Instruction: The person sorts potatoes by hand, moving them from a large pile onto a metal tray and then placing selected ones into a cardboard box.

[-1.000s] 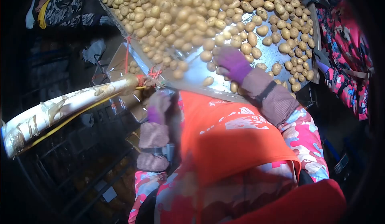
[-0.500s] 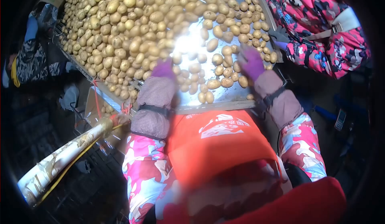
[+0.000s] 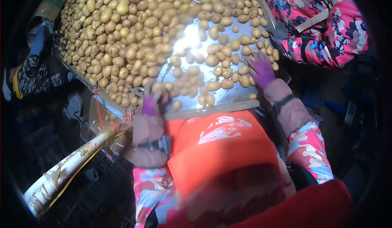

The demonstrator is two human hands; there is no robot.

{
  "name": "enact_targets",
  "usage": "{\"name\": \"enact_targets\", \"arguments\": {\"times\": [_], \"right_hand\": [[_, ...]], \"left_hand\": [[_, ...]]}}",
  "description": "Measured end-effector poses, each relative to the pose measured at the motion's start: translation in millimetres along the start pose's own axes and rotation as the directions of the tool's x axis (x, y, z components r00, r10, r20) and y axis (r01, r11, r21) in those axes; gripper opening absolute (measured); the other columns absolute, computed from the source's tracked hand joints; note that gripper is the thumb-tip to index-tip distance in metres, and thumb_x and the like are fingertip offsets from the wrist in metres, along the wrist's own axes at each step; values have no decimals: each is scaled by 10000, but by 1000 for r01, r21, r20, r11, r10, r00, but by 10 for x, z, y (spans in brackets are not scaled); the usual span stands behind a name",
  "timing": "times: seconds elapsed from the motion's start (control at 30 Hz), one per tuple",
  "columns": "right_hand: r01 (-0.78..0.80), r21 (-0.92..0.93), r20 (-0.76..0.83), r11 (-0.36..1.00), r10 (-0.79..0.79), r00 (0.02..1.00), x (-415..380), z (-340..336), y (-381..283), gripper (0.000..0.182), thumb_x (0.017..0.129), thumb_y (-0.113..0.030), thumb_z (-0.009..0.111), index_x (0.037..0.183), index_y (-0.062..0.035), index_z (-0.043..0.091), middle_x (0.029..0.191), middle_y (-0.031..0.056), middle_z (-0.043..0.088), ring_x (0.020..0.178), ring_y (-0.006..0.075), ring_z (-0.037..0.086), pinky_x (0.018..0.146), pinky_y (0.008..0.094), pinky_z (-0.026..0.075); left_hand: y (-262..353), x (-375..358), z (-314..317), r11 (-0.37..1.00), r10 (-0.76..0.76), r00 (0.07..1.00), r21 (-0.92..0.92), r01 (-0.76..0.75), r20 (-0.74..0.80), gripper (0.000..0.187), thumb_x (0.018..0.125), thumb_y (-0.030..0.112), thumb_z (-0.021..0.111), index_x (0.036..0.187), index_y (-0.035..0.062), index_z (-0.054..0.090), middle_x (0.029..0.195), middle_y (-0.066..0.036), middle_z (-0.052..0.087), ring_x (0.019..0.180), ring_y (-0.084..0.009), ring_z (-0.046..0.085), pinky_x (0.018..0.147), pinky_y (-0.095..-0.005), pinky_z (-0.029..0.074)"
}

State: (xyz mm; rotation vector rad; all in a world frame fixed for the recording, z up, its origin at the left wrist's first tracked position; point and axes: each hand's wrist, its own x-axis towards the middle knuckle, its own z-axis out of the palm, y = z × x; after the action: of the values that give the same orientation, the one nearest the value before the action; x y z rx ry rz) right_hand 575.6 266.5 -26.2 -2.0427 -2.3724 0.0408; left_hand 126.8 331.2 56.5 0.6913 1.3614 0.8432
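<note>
Both hands wear purple and grey gloves. My left hand (image 3: pixel 152 98) is at the lower left part of the metal tray (image 3: pixel 228 96), fingers apart, beside the edge of a large potato heap (image 3: pixel 118 36); a potato lies right by its fingertips. My right hand (image 3: pixel 261 68) rests with spread fingers at the tray's right side, touching or next to a few loose potatoes (image 3: pixel 243 81). Several more potatoes lie scattered on the shiny surface between my hands.
A co-worker in a pink camouflage sleeve (image 3: pixel 300 50) stands at the upper right edge. Another person's arm (image 3: pixel 37 44) shows at the far left. A taped white pole (image 3: pixel 65 168) slants at the lower left, near a cardboard box (image 3: pixel 96 113).
My left hand has moved down and left, and its fingers now show apart. My right hand has shifted slightly down and right. Some potatoes on the tray have shifted.
</note>
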Motion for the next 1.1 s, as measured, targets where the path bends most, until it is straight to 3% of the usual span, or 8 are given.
{"name": "enact_targets", "arguments": {"times": [0.2, 0.4, 0.57, 0.67, 0.73, 0.9, 0.93, 1.1], "right_hand": [[-263, 663, 22, 701, 332, 943, 464, 104, 4, 299, 905, -204, 586, 1174, -81, 622, 1055, 131, 648, 868, 311, 650, 755, 410, 519], [-167, 416, 92, 894, 141, 986, 1098, 198, -172, 403, 892, -284, 622, 1255, -119, 569, 1151, 104, 618, 1010, 251, 612, 847, 397, 504], [-439, 692, 344, 573, 274, 898, 1252, 313, -181, 479, 827, -298, 692, 1244, -100, 564, 1158, 144, 607, 1066, 290, 613, 876, 423, 499], [-343, 788, 363, 511, 64, 929, 1051, -345, -694, 424, 871, -330, 664, 1211, -91, 581, 1105, 115, 615, 1056, 242, 604, 868, 397, 500], [-266, 804, 390, 531, -134, 911, 975, -565, -1026, 397, 901, -352, 645, 1190, -85, 593, 1069, 96, 620, 1049, 211, 598, 863, 379, 501], [-93, 624, 233, 776, -71, 970, 1936, -496, -1176, 237, 864, -257, 626, 1054, -115, 647, 1030, 100, 635, 997, 296, 617, 815, 420, 514], [281, 369, -129, 886, -251, 959, 2252, 43, -939, 229, 818, -215, 637, 1033, -142, 660, 1006, 117, 633, 959, 335, 616, 797, 450, 512], [378, -19, -82, 926, -378, 922, 2477, -4, -1139, 312, 811, -204, 664, 1116, -171, 606, 1092, 122, 618, 1017, 338, 628, 814, 463, 509]], "left_hand": [[-1123, -1056, -1935, 818, 169, 916, -570, 75, 364, 436, 1044, 309, 458, 1444, 142, 413, 1214, -70, 585, 1023, -152, 600, 808, -292, 530], [-949, -1308, -2678, 868, -279, 706, -486, -105, -650, 435, 1040, 299, 472, 1438, 130, 423, 1208, -80, 602, 978, -153, 620, 778, -273, 534], [-714, -899, -1413, 891, -402, 915, -215, 400, 36, 468, 1029, 309, 495, 1448, 113, 418, 1264, -109, 597, 1014, -195, 635, 833, -296, 553], [-127, -850, -112, 992, -114, 955, -24, 125, 273, 473, 1033, 334, 497, 1443, 107, 434, 1319, -113, 579, 1151, -234, 609, 954, -338, 526], [-197, -402, 366, 808, -311, 894, -406, 427, 322, 521, 997, 270, 591, 1446, 72, 417, 1338, -120, 579, 1197, -243, 592, 997, -335, 499], [-858, -37, 745, 846, 312, 810, 243, -475, 497, 473, 943, 164, 666, 1350, 22, 470, 1215, -114, 654, 1131, -169, 617, 936, -294, 519], [-841, -123, 701, 855, 305, 831, 249, -454, 465, 446, 940, 147, 665, 1327, 18, 483, 1169, -109, 668, 1097, -161, 628, 912, -290, 526], [-729, -295, 328, 954, 78, 939, 248, -168, 336, 386, 909, 40, 660, 1276, 27, 544, 1144, -83, 664, 1040, -126, 625, 864, -277, 526]]}}
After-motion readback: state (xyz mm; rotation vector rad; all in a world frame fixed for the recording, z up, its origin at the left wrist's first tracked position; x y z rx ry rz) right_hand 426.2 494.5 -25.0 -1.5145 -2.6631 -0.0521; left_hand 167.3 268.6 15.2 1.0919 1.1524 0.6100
